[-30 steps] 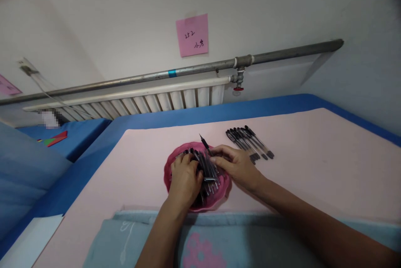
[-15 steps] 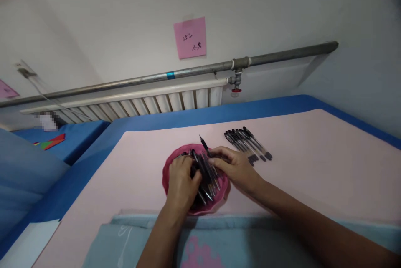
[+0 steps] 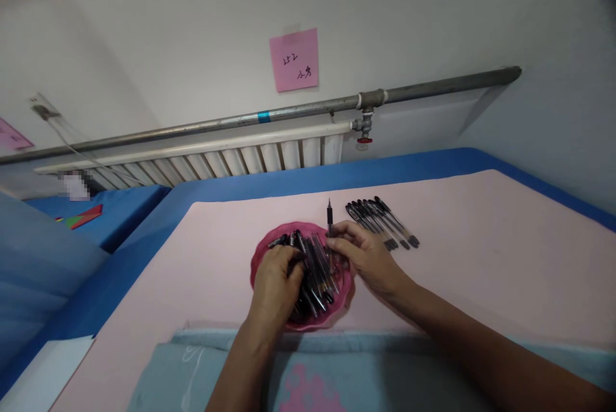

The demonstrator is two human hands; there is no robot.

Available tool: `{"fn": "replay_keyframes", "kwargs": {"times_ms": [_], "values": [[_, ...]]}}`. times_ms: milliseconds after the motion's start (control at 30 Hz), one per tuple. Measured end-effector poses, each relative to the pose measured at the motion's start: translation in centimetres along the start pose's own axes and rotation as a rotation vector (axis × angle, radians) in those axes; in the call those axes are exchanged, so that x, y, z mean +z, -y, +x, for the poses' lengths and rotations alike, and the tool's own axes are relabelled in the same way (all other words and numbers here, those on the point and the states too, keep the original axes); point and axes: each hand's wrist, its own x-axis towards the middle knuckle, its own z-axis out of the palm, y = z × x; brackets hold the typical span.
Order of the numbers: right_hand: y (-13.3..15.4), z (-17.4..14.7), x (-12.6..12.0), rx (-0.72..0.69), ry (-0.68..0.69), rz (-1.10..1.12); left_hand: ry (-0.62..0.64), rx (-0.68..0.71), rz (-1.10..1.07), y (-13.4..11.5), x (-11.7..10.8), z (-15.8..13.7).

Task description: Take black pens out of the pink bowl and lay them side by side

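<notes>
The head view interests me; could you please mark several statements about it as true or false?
1. The right hand has a pen in its grip, tip upward. True.
2. The left hand is well away from the pink basket. False: it is over the basket, among the loose pens.
3. A row of pens lies right of the basket. True.
4. The pink note is below the pipe. False: it is above it.
5. The valve handle is red. True.
</notes>
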Motion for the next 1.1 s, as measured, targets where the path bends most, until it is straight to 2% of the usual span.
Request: {"fn": "replay_keyframes", "kwargs": {"times_ms": [100,233,433,533,667,767,900,1100], "values": [[-0.2,0.0,-0.1,-0.008,0.017,0.016,0.175,0.15,0.146,-1.0,0.3,-0.3],[-0.2,0.0,0.0,0.002,0.038,0.053,0.346,0.206,0.319,-1.9,0.7,-0.7],[-0.2,0.0,0.2,0.009,0.037,0.072,0.333,0.23,0.393,-2.4,1.4,-0.9],[-0.1,0.0,0.0,0.004,0.024,0.043,0.275,0.162,0.18,-2.2,1.1,-0.7],[0.3,-0.2,-0.1,-0.021,0.013,0.073,0.158,-0.184,-0.483,-1.7,0.2,-0.4],[0.6,-0.5,-0.1,-0.066,0.027,0.155,0.167,-0.306,-0.816,-1.4,0.0,-0.2],[0.9,-0.7,0.0,-0.109,0.012,0.198,0.181,-0.327,-0.926,-1.6,0.1,-0.2],[0.9,-0.8,-0.1,-0.108,-0.023,0.175,0.19,-0.354,-0.967,-2.0,-0.1,-0.3]]}}
